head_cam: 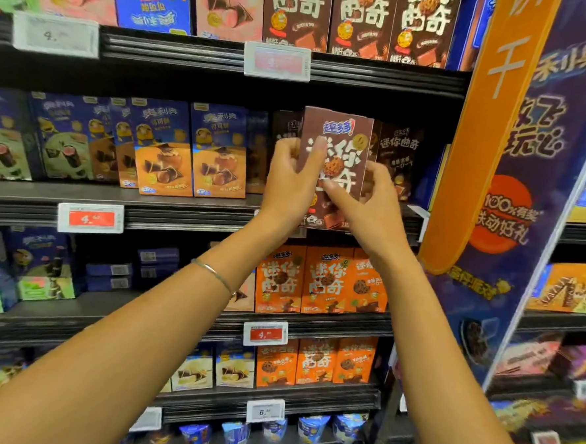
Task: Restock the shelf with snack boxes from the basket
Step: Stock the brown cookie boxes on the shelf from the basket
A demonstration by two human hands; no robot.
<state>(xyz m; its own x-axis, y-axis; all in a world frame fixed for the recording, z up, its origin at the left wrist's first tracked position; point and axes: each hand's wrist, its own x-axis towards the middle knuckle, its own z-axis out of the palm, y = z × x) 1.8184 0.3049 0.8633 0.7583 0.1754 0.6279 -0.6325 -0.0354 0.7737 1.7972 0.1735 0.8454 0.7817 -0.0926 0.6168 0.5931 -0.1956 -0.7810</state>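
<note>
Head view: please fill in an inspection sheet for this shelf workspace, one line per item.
Surface: black middle shelf, shelved brown cookie boxes standing at its right end.
Job's things: held brown cookie box in front of that shelf; basket not in view.
Clutter: nothing seen.
Grippers: left hand grips the box's left edge; right hand grips its right side.
Cables: nothing seen.
Surroundings: blue wafer-roll boxes, orange cookie boxes below, red price tag, promotional banner at right.

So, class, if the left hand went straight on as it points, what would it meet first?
The left hand would probably meet the dark boxes shelved behind its held box; depth unclear.
</note>
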